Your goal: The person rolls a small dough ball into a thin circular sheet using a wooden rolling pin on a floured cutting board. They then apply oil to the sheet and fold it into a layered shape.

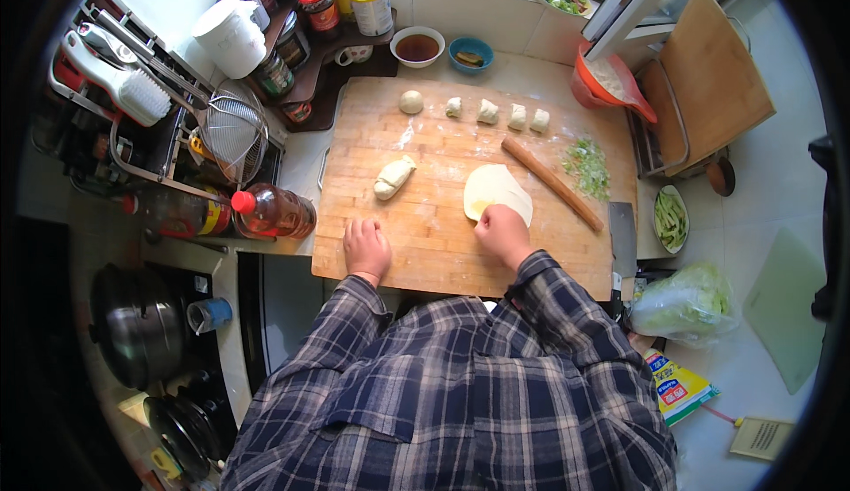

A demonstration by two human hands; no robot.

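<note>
On the floured wooden board [425, 245], a flattened sheet of pale dough [495, 185] lies right of the middle. My right hand [503, 229] is curled over its near edge, beside a glossy yellowish patch. The underside of its fingers is hidden, so I cannot tell whether they pinch anything. My left hand [367, 246] rests palm down near the board's front left edge, holding nothing. A folded dough roll [394, 177] lies beyond it. Right of the sheet, a wooden rolling pin [551, 183] lies diagonally. A round dough ball [411, 102] and several small dough pieces [488, 111] line the far side.
Chopped greens [587, 169] and a cleaver [622, 238] lie at the board's right. Behind stand a bowl of brown liquid [417, 47], a blue bowl [471, 55] and an orange flour container [604, 79]. A red-capped bottle [273, 211] stands close by the left edge.
</note>
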